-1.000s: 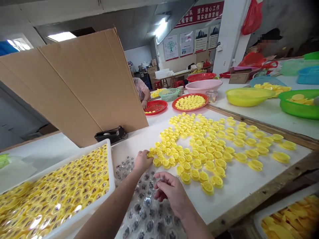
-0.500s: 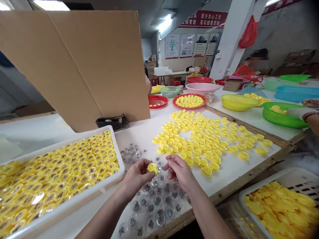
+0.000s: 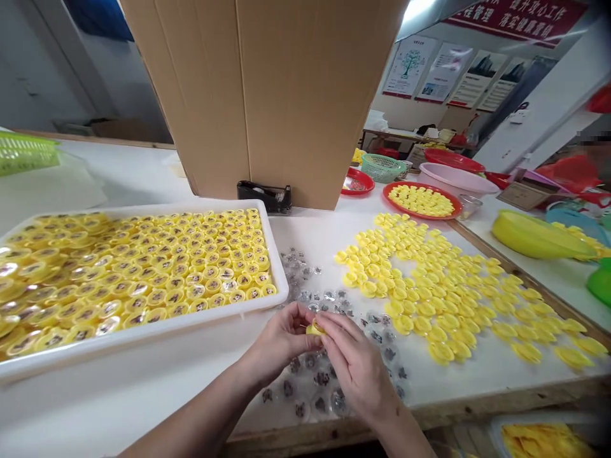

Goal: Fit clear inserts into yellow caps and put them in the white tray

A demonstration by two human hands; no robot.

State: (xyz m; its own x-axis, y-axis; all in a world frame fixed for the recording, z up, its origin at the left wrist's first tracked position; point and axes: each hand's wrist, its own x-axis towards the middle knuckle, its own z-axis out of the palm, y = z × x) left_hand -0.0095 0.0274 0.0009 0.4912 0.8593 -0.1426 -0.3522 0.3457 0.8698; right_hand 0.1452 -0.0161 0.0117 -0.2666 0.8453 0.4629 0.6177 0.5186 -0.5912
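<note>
My left hand pinches a small round yellow plastic cup between thumb and fingers, above the table's front part. The fingers of my right hand are closed on the same cup from the other side, covering much of it. Beneath and around both hands lie clear round plastic covers with dark printed figures inside. To the right, many loose yellow cups are spread over the white table. At left, a white tray holds rows of yellow cups with printed pictures under shiny tops.
A tall cardboard sheet stands behind the tray, with a black tape dispenser at its foot. Further back are a red plate of yellow cups, a pink basin and a green basket. Wooden edging borders the table.
The view has turned left and down. My right hand, earlier apart with bent fingers, has come against the yellow cup in my left hand and closed on it.
</note>
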